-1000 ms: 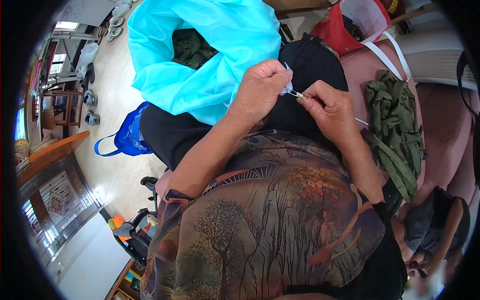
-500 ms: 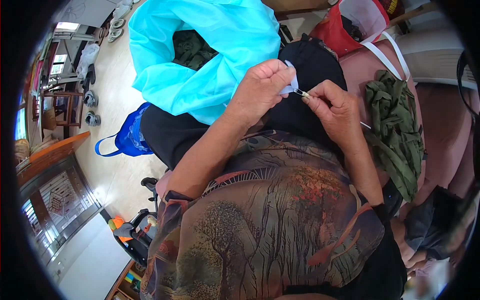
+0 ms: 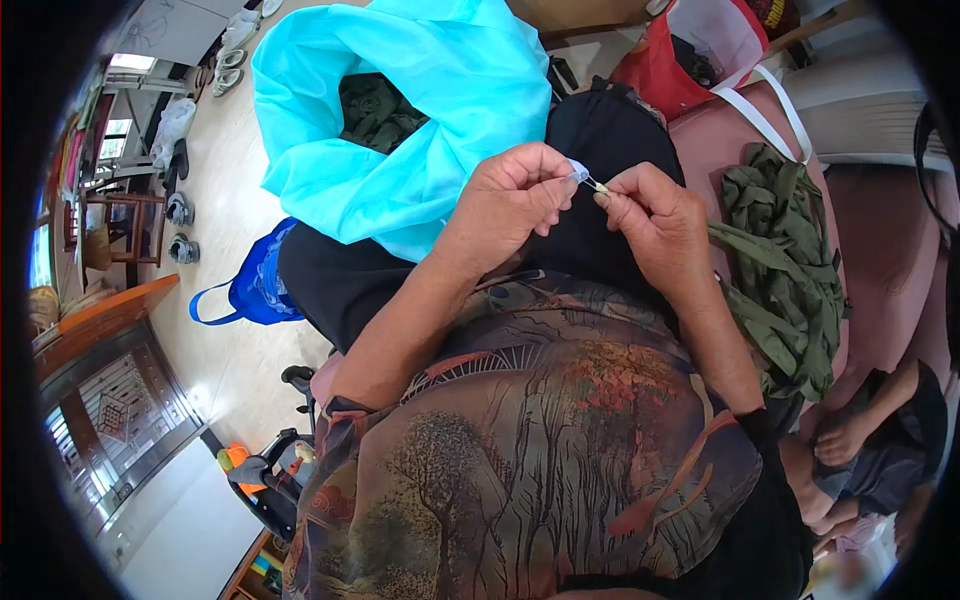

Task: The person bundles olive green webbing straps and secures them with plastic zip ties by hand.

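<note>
Above my lap, my left hand [image 3: 515, 205] pinches a small whitish translucent piece [image 3: 578, 172] between thumb and fingers. Just to the right, my right hand [image 3: 655, 220] is closed on a small pale tip [image 3: 600, 188], which a thin loop joins to the whitish piece. What these small parts are is too small to tell. Beyond my left hand lies a bright turquoise bag [image 3: 330, 190] with dark green cloth [image 3: 378, 112] in its opening. More green cloth [image 3: 790, 270] lies crumpled on the pink seat to the right of my right hand.
A red bag [image 3: 650, 75] with white handles stands at the upper right. On the floor at left is a blue bag [image 3: 262, 285]. Shoes [image 3: 182, 210] line the far left. Another person's hand [image 3: 842, 440] and legs show at the lower right.
Both hands have shifted slightly left and down, and less of the whitish piece shows. The green cloth on the seat has changed shape. The other person's arm has come into clearer view.
</note>
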A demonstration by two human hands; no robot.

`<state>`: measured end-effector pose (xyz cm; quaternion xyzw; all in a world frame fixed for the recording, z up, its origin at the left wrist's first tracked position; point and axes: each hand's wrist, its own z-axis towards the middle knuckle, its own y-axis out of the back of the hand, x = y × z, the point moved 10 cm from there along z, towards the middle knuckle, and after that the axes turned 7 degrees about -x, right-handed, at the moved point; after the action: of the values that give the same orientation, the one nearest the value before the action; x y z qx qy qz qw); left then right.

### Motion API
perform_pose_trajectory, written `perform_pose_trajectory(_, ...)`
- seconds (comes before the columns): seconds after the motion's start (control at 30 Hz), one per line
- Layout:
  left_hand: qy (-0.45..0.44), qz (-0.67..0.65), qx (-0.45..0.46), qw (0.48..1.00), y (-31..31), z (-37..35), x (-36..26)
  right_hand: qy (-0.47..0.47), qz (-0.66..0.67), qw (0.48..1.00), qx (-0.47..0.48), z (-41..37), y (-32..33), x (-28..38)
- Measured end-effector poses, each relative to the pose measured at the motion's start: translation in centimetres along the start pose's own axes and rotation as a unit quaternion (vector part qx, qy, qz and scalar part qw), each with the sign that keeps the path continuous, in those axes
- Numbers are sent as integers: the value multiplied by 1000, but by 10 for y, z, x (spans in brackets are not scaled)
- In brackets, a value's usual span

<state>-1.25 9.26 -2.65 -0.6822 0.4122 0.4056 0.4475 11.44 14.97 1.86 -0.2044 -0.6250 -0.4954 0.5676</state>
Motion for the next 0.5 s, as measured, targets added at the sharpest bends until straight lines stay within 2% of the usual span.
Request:
perform_pose_trajectory(0.1, -33, 40, -22, 998, 2, 0, -5, -15, 26, 1000, -5, 1, -2, -1)
perform_pose_trajectory(0.27, 4, 13, -20, 1000, 3, 1, -1, -22, 47, 999, -9, 2, -3, 1)
perform_pose_trajectory(0.5, 28, -20, -34, 999, 2, -2, -5, -101, 91, 990, 24, 2, -9, -9)
